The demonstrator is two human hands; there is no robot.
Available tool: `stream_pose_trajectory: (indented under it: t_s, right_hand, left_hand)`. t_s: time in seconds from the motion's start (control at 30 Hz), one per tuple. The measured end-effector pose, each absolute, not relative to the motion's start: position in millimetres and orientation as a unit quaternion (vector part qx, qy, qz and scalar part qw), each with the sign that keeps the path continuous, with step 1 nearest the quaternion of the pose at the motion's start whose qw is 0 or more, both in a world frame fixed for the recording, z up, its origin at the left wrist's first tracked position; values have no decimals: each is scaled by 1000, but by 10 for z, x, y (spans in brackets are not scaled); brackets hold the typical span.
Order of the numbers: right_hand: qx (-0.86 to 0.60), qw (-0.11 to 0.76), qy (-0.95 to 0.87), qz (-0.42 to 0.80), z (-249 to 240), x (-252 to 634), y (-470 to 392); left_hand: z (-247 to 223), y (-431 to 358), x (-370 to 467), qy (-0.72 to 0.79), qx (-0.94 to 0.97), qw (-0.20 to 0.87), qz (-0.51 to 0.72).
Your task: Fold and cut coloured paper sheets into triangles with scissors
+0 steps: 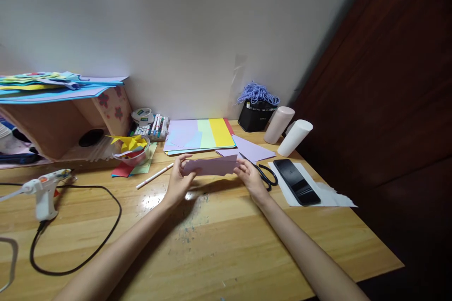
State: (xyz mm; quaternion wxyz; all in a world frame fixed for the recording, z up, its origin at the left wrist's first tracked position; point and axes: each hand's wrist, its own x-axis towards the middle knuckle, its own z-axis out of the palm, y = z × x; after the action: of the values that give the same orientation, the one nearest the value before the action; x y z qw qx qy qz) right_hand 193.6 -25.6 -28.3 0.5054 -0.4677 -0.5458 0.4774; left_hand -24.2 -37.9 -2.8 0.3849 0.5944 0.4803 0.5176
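A strip of pale purple paper (211, 166) is held a little above the middle of the wooden surface (219, 244), lying flat and long from side to side. The left hand (178, 179) has its grip closed on the left end of the strip, thumb on top. The right hand (250, 176) has its grip closed on the right end in the same way. Just beside the right hand lie black scissors (265, 175), and further to the right edge a black phone (296, 181) rests on a white sheet (332, 194). Behind the strip, near the back edge, there is a stack of coloured paper (201, 135). A white pencil (154, 176) lies left of the left hand. A glue gun (44, 192) stands near the left edge.
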Motion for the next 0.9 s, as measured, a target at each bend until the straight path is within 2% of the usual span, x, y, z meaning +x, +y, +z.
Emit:
stream_pose_trajectory:
  t_s: [0.2,0.47,0.57,0.63,0.7,0.8,0.9]
  right_hand:
    - [-419,495,-592,479,-391,1598,-399]
    - [-417,390,-735,366,-386,1508,-476]
    - [-414,317,-795,311,-263,1494,-422]
    - [-430,310,-788,315,-188,1408,-343]
    - [-468,334,-726,378,-147,1231,-228]
    - [-511,358,-554,550,-149,813,-15]
    - [-499,352,-502,612,-187,327,181]
  left_hand:
    - [-262,-457,-414,454,612,467,449]
    - [-225,-500,-406,470,615,462,433]
    - [-94,-540,-514,488,631,398,453]
    - [-38,-572,-656,509,627,334,486]
    - [-31,-600,-844,549,593,264,527]
    - [-89,-621,-1167,619,545,139,548]
    - [-122,-595,-1455,653,554,14,516]
